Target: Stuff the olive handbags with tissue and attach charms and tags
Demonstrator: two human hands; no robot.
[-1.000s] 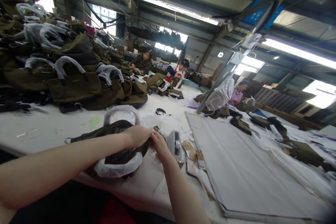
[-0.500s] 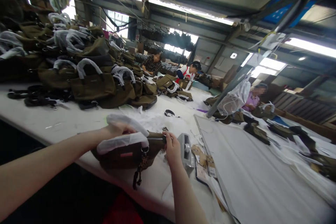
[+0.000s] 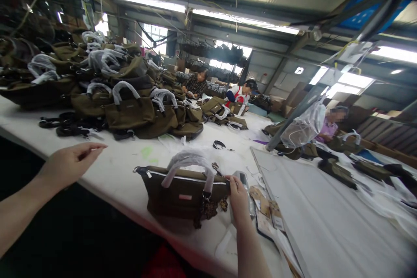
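Note:
An olive-brown handbag [image 3: 182, 193] stands upright on the white table, its silver zipper running closed along the top. White wrapping covers its two handles, and a small pink label sits on the front. From a handle ring hangs a leopard-print charm [image 3: 208, 210]. My right hand [image 3: 237, 191] pinches the bag's top right corner. Off to the left, apart from the bag, my left hand [image 3: 70, 165] hovers over the table edge with thumb and fingertips together and nothing visible between them.
A large pile of similar handbags [image 3: 130, 115] fills the table's back left, with black straps [image 3: 73, 124] before it. A grey tape dispenser [image 3: 243, 178] and cardboard tags [image 3: 267, 206] lie right of my bag. A slanted metal post [image 3: 293, 117] rises behind. Several people work farther back.
My left hand has let go of the bag's top and swung away to the left. The zipper now shows closed along the top. My right hand still grips the right corner.

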